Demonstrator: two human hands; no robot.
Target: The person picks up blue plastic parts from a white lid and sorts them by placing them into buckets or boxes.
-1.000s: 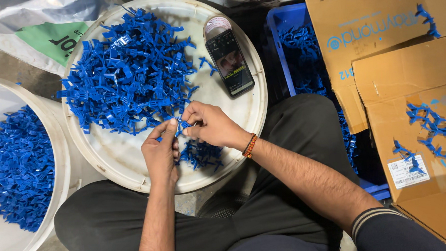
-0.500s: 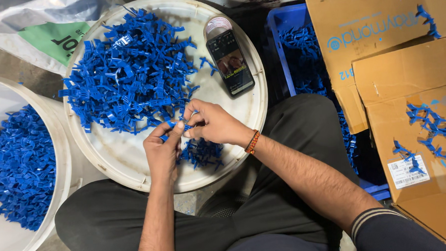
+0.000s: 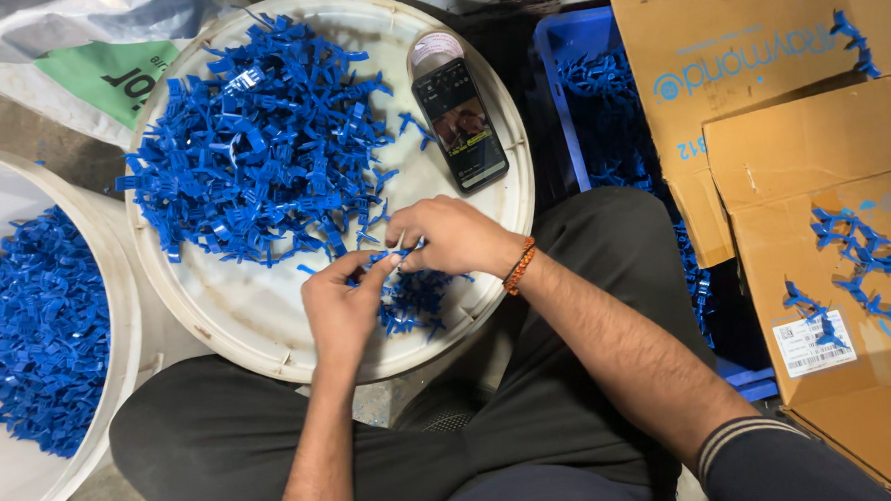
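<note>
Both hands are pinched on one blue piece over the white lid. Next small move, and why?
Probably drop the small blue piece onto the little heap just below. The left hand and right hand meet fingertip to fingertip on it over the white lid, that heap lies apart from the big blue pile, and it is the nearest place to set it.

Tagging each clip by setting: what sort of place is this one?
Probably a small workshop doing manual sorting or assembly, with the person seated low. Both hands pinch a small blue plastic piece over a round white tray heaped with them; a white bucket and brown cardboard boxes hold more.
</note>
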